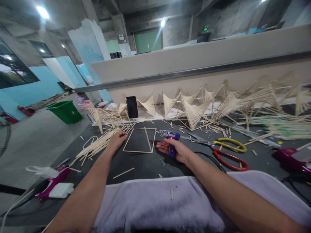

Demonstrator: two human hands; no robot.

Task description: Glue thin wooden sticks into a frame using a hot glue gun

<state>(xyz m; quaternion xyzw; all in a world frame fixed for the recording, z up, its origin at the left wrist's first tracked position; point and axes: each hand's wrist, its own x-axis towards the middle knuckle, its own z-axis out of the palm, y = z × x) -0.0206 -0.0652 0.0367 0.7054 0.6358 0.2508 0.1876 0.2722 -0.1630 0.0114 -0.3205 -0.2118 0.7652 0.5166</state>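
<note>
The glue gun (172, 152) is deep blue with touches of orange-red. The frame (138, 151) and loose sticks (98, 146) are pale straw, and the models (194, 114) beyond share that tone, patterned in fine fanning stripes. The far-right bundle (274, 127) is streaked with green. The worktop (143, 165) is dark grey with light specks, the cloth (150, 202) lilac with a white edge. The scissors (232, 140) pair a yellow loop with a red one. Phone (132, 107): black; power strip (55, 183): magenta; plug (61, 190): white; bin (65, 112): green.

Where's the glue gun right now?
Head view, just right of centre: the blue glue gun is in the right hand, between the wooden stick frame and the scissors.
</note>
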